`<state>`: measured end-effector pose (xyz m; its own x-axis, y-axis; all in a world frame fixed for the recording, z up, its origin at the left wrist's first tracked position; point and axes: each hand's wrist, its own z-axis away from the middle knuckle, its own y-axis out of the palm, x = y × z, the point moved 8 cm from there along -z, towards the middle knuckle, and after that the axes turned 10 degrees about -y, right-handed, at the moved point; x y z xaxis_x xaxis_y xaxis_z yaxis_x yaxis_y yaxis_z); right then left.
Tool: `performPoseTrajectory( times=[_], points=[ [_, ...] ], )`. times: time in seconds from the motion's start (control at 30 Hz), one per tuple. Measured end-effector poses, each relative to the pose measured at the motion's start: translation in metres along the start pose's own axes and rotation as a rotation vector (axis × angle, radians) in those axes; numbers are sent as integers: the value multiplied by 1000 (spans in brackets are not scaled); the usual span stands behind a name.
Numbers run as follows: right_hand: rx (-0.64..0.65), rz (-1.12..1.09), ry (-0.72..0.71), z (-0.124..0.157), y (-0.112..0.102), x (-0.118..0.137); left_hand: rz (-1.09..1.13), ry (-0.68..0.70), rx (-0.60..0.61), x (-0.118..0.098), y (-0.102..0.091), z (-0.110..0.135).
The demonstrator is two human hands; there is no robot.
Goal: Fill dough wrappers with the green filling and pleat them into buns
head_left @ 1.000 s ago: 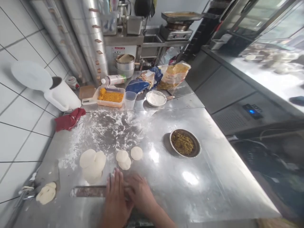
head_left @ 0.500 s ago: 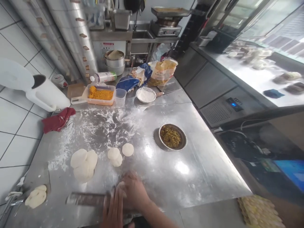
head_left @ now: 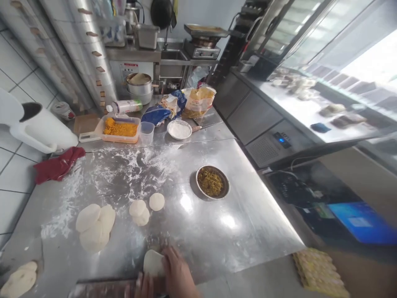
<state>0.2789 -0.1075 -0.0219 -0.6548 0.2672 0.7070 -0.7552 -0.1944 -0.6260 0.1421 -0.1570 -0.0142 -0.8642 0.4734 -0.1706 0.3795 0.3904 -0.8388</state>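
Note:
A flattened round of dough (head_left: 153, 263) lies on the steel table near its front edge. My right hand (head_left: 179, 271) has its fingers curled at the right edge of that dough. At the bottom edge of the view, my left hand (head_left: 143, 286) rests its straight fingers on a rolling pin (head_left: 104, 288); its palm is cut off. Beyond them sit small dough rounds (head_left: 139, 212), another single round (head_left: 156, 202), and larger overlapping rounds (head_left: 94, 229) to the left. A metal bowl (head_left: 228, 188) holds a dark green-brown filling (head_left: 211, 182).
Flour dusts the steel table (head_left: 248, 231). Along the back stand a tub of orange filling (head_left: 120, 130), a plastic cup (head_left: 147, 133), a bowl of flour (head_left: 180, 130) and ingredient bags (head_left: 198, 101). A red cloth (head_left: 60, 164) and white pitcher (head_left: 46, 124) are left; more dough (head_left: 20, 279) lies front left.
The rolling pin and my left hand have moved down toward the front edge, uncovering the dough round. My right hand is now at its right side. The view has shifted right.

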Motion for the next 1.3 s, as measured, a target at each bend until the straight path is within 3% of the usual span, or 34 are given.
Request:
performPoseTrajectory(
  times=[0.13, 0.27, 0.33, 0.53, 0.63, 0.7, 0.77, 0.9, 1.07, 1.17, 1.3],
  points=[
    [-1, 21, -43, -10, 4, -2, 63, -86, 314, 2, 27, -25],
    [-15, -6, -12, -2, 4, -8, 64, -23, 182, -7, -7, -28],
    [-37, -21, 7, 8, 3, -10, 49, -15, 171, -9, -12, -28],
    [-50, -29, -22, -8, -4, -8, 26, -33, 351, -3, 22, -33],
    [-60, -46, 8, 0, -8, -10, 7, 4, 97, -9, 1, -16],
    [-73, -51, 40, 12, -8, -12, 3, 11, 38, -13, -6, -7],
    [-80, -44, 58, 16, -5, -14, 12, -1, 96, -15, 1, -11],
    [-32, -17, 38, -3, -1, -15, 40, -44, 379, -7, 38, -30],
    [92, -11, 28, -10, 6, 3, 66, 83, 114, 25, 33, -25],
    [113, -62, -25, -19, 11, 42, 8, 73, 46, 51, 23, -9],
    [-5, -85, -86, -72, -3, 95, -84, 39, -26, 62, 4, 11]
  ],
)
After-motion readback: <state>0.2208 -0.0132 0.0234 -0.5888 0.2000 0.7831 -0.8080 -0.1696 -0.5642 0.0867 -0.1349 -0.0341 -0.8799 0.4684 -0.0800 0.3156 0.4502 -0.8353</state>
